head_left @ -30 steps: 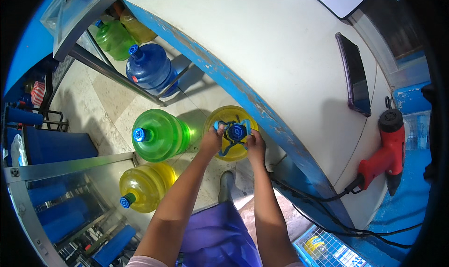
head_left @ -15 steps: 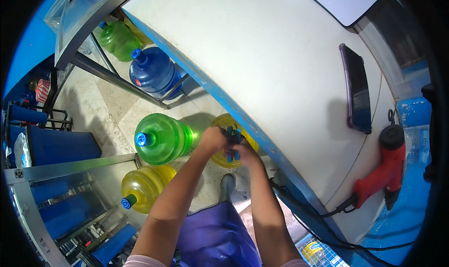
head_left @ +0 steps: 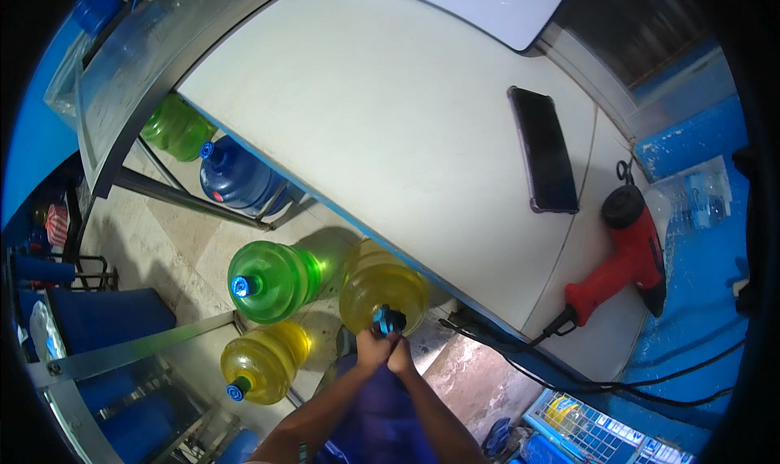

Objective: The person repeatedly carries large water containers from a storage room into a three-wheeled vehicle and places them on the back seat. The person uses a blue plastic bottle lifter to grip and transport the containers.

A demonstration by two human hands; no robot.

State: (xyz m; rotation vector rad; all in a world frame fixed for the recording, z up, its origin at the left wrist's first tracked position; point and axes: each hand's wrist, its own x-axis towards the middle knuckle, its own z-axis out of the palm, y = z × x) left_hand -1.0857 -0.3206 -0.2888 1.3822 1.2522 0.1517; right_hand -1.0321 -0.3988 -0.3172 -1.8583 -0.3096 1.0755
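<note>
Both hands are closed at the neck of a large yellow water jug. A black-and-light-blue jug handle shows just ahead of my fingers, at the top of that jug. My left hand grips from the left, and my right hand presses close against it. The fingers partly hide the handle and the neck. This jug leans with its top toward me, beside the table edge. To its left stands a green jug with a blue cap. Nearer to me is another yellow jug, also blue-capped.
A white-topped table fills the upper right, holding a phone and a red heat gun. Its black cable hangs over the edge. Under the table are a blue jug and a green one. A wire basket sits low right.
My hands have drawn back toward me and closer together, pulling the top of the yellow jug with them. The jug now leans toward me. The whole view has shifted as my head moved.
</note>
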